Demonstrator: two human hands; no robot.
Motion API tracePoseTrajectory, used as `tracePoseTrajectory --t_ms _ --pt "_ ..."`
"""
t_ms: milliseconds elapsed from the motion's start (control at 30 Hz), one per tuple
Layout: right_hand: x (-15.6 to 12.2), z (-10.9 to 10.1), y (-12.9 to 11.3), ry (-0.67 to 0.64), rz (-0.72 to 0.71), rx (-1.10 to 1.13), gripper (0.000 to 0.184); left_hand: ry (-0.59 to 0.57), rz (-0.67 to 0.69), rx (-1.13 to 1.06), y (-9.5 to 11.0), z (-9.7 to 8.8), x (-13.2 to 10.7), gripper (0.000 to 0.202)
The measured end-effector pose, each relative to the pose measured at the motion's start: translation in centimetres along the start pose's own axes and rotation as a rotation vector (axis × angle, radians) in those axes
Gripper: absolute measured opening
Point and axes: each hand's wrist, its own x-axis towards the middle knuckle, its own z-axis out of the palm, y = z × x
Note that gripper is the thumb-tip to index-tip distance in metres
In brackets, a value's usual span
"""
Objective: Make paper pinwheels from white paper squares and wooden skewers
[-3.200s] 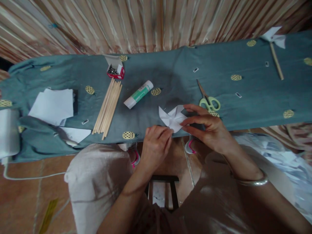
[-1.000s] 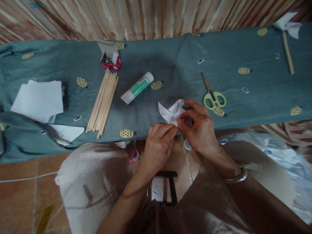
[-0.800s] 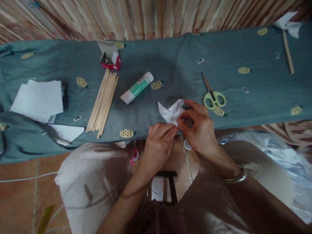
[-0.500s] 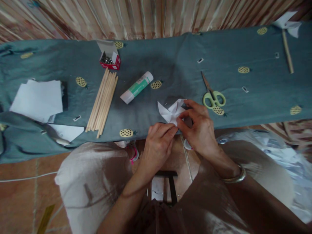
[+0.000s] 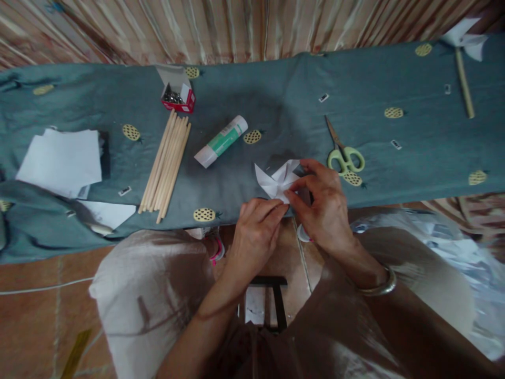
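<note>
A white paper pinwheel (image 5: 277, 184) with folded blades is held at the near edge of the cloth-covered table. My left hand (image 5: 258, 226) pinches its lower edge between thumb and fingers. On the other side, my right hand (image 5: 321, 197) grips the paper, its thumb close to my left fingertips and its index finger bent over a blade. Green-handled scissors (image 5: 344, 152) lie just beyond my right hand, blades pointing away. A glue stick (image 5: 221, 141) with a green label rests on its side to the upper left of the pinwheel.
Several wooden sticks (image 5: 164, 168) lie left of the glue stick, below an open red box (image 5: 178, 99) of small metal pieces. White paper sheets (image 5: 59, 163) are stacked at the far left. A pinwheel on a stick (image 5: 464, 79) lies at the far right.
</note>
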Motion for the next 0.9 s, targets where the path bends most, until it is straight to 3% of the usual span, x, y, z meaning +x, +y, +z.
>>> tracePoseTrajectory --t_ms 367,900 --pt "-0.39 0.18 -0.03 0.014 -0.208 -0.108 0.018 0.013 0.010 -0.001 -0.15 0.17 -0.10 0.022" --pt "-1.00 0.75 0.01 -0.001 -0.318 -0.194 0.026 0.004 -0.006 -0.006 -0.05 0.02 0.03 0.021"
